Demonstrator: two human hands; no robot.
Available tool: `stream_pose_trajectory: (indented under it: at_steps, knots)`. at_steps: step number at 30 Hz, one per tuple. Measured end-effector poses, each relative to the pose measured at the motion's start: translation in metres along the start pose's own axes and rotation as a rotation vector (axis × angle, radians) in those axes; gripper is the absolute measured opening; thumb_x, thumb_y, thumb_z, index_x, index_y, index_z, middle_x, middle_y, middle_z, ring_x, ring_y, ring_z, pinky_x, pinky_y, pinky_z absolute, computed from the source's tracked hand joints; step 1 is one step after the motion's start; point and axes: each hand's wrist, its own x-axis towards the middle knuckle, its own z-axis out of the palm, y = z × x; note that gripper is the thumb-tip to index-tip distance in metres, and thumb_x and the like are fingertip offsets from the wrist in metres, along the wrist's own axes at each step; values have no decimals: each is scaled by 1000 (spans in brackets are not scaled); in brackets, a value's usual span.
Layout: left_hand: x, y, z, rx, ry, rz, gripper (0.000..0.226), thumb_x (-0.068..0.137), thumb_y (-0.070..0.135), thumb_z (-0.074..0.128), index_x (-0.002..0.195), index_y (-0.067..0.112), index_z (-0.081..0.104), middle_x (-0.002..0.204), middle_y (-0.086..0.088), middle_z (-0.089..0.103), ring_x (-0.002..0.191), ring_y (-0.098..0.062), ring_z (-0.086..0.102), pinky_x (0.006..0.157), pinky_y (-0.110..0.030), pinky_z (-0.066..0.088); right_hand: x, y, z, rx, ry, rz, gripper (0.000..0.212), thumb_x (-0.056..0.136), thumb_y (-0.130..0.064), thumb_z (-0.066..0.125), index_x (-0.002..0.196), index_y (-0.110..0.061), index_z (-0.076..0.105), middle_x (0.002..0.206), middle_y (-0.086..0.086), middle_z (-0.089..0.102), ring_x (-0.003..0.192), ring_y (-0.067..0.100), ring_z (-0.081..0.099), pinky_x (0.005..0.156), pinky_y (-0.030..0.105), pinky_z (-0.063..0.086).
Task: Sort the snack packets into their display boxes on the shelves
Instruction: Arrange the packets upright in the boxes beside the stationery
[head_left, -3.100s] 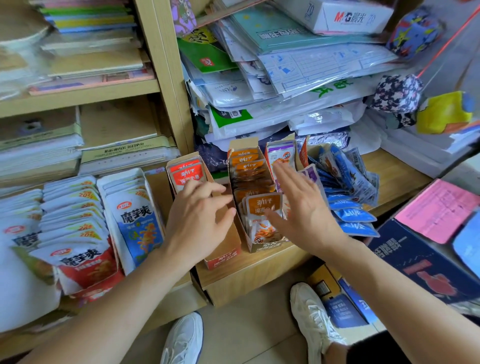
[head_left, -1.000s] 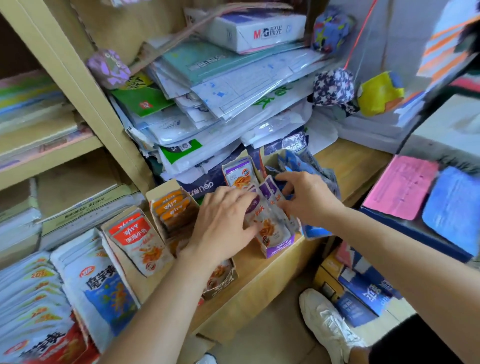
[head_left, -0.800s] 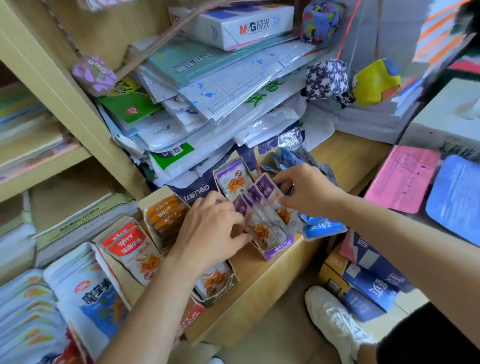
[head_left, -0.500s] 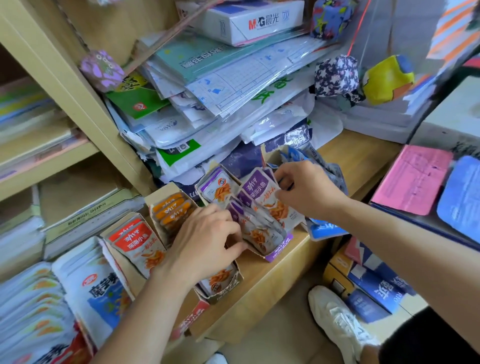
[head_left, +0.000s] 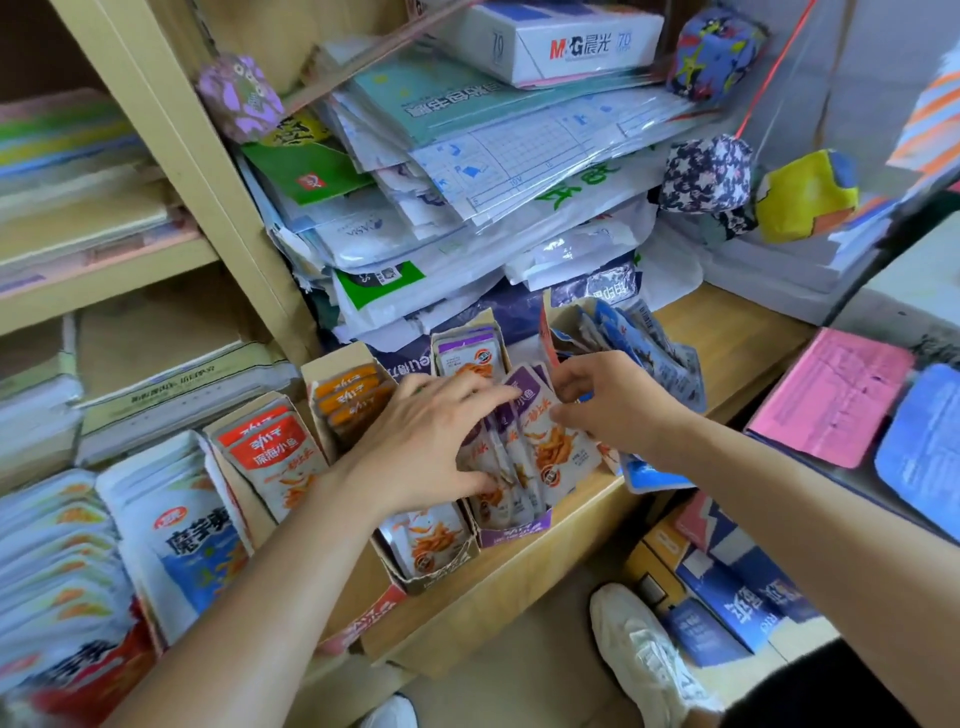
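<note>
Purple packets (head_left: 506, 441) stand upright in purple box (head_left: 514, 532); left hand (head_left: 431, 441) presses them, fingers straight; right hand (head_left: 608, 400) pinches front packet (head_left: 553, 447) edge.

- Only 1 view: a wide-angle camera worn on the person's head, with straight lines bowing toward the frame edges.
- It faces forward and steeply down onto the wooden shelf (head_left: 727, 343), near the display boxes (head_left: 514, 532).
- Its lower edge takes in the floor (head_left: 519, 691) and 1 white shoe (head_left: 644, 649).
</note>
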Motion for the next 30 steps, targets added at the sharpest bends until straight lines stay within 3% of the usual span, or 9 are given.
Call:
stream_pose_trajectory:
  at_steps: [5,7,10,14,18,23,26,30]
  knots:
    - [0,-5,-5,-13,83,9,64,65,62,82,121,46,55,113,17,41,110,-8,36,95,-33,33,5,1,8,13,149,-35,12,88,-6,71,94,-16,68,86,1,71,79,16,68,75,32,60]
    - [-3,-6,-7,-43,104,8,56,62,60,85,107,44,56,113,16,42,108,-8,38,94,-33,37,9,0,12,58,233,-81,11,87,-6,71,94,-14,66,86,4,71,82,21,69,78,40,60]
    - [-11,-5,-8,-108,127,4,49,62,52,88,96,40,53,129,17,45,116,-8,43,94,-30,36,15,-6,17,151,330,-148,12,88,-6,70,95,-13,63,88,2,71,83,17,70,75,36,61]
    - [-25,-4,-9,-125,186,0,42,66,37,86,94,39,54,110,22,58,104,-4,51,92,-33,42,22,-18,27,297,361,-203,13,92,-8,70,98,-15,61,93,-2,72,83,9,72,68,22,59]
    - [-33,-9,-7,-132,258,30,39,68,26,86,101,35,67,101,21,57,95,0,45,80,-16,34,28,-24,37,351,381,-257,18,93,-8,69,94,-24,59,92,-2,72,84,11,72,69,25,60]
    - [-37,-12,-1,-119,334,83,30,74,20,84,102,27,77,99,13,61,98,-9,54,80,-29,46,37,-25,39,406,388,-271,11,92,-7,70,101,-7,64,91,2,76,85,13,73,75,32,61]
    - [-35,-13,1,-90,428,81,25,77,21,84,101,23,78,98,12,65,96,-14,57,81,-33,47,43,-22,38,281,293,-210,11,89,-13,75,96,-15,67,87,-3,77,82,7,74,76,34,62]
    - [-34,-17,3,-126,539,12,23,78,14,83,101,20,79,95,10,69,91,-13,59,75,-31,51,48,-21,27,31,208,-164,12,85,-15,77,91,-20,68,85,-9,74,79,2,69,72,28,58]
